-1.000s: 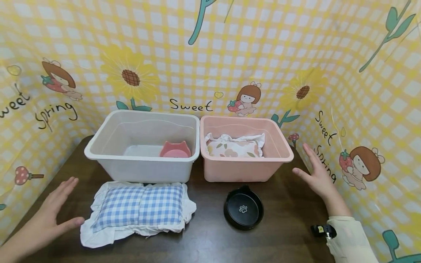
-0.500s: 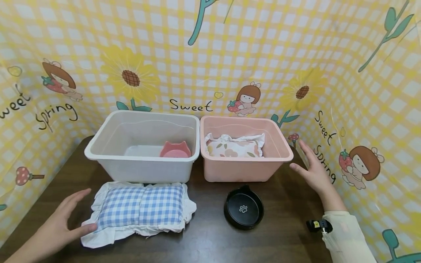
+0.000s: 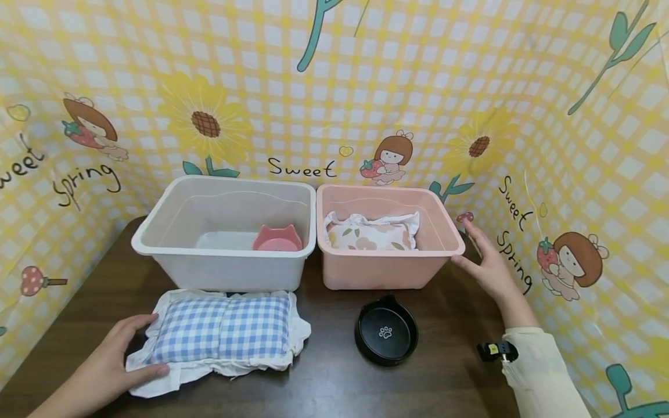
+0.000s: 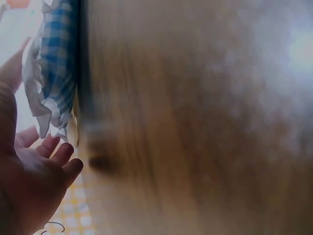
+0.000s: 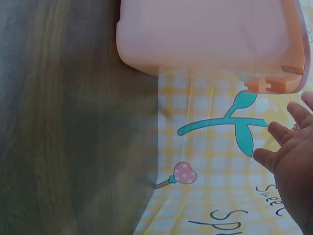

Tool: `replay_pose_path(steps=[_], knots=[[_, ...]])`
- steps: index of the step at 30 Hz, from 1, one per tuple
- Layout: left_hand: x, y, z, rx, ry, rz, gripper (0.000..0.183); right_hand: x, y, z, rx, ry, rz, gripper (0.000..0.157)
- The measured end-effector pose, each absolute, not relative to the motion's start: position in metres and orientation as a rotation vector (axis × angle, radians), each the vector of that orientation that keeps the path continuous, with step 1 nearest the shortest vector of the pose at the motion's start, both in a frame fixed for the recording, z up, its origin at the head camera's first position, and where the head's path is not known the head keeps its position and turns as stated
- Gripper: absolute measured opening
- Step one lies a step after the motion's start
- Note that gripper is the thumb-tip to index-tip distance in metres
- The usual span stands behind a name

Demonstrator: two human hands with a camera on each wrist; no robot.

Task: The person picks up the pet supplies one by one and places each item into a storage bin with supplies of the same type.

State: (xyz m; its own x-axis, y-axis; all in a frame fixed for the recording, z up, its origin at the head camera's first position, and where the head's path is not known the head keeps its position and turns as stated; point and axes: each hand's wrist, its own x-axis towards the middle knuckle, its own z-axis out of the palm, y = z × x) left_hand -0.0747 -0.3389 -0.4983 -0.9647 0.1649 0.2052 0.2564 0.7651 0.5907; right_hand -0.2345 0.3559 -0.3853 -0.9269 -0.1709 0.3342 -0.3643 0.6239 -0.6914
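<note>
A blue-and-white checked cushion point(image 3: 225, 328) with a white frill lies flat near the front left. My left hand point(image 3: 112, 360) straddles its left end, thumb over the near frill and fingers at the far edge. From the left wrist, the hand point(image 4: 36, 166) spreads around the frilled end of the cushion point(image 4: 57, 54). At the right, my right hand point(image 3: 493, 276) has its fingers extended beside the pink bin point(image 3: 387, 271), thumb tip right at the rim's front corner. The right wrist view places the hand point(image 5: 293, 156) beyond the bin's end point(image 5: 195, 34), fingers apart.
A white bin point(image 3: 230, 273) holding a pink cat-eared bowl point(image 3: 279, 238) stands left of the pink one. Inside the pink bin lies a flowered cushion point(image 3: 373, 233). A black paw-print bowl point(image 3: 387, 334) sits on the dark table point(image 3: 334, 386). Checked cloth point(image 3: 292, 116) encloses the back and sides.
My left hand has moved right, from beside the checked cushion to around its left end. My right hand has shifted left to the pink bin's corner. The cushions, bowls and bins stay put.
</note>
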Motion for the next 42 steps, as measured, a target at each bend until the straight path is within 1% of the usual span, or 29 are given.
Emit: replay_pose_path(steps=[6,13,23,31,37,42], knots=[[-0.077,-0.334,-0.500,-0.350,-2.790,-0.925,0.087,-0.232,0.339,-0.371,0.461,-2.606,1.211,0.078],[-0.078,-0.329,-0.497,-0.294,-2.844,-0.883,0.083,-0.252,0.351,-0.392,0.456,-2.607,1.209,0.077],[-0.083,-0.325,-0.492,-0.149,-2.888,-0.828,0.074,-0.257,0.353,-0.399,0.447,-2.629,1.226,0.076],[-0.086,-0.321,-0.490,-0.065,-2.827,-0.848,0.056,-0.252,0.350,-0.394,0.400,-2.649,1.273,0.079],[-0.086,-0.315,-0.487,-0.008,-2.803,-0.852,0.043,-0.240,0.338,-0.380,0.408,-2.637,1.304,0.076],[-0.085,-0.313,-0.486,0.032,-2.779,-0.863,0.029,-0.237,0.333,-0.377,0.385,-2.656,1.299,0.073]])
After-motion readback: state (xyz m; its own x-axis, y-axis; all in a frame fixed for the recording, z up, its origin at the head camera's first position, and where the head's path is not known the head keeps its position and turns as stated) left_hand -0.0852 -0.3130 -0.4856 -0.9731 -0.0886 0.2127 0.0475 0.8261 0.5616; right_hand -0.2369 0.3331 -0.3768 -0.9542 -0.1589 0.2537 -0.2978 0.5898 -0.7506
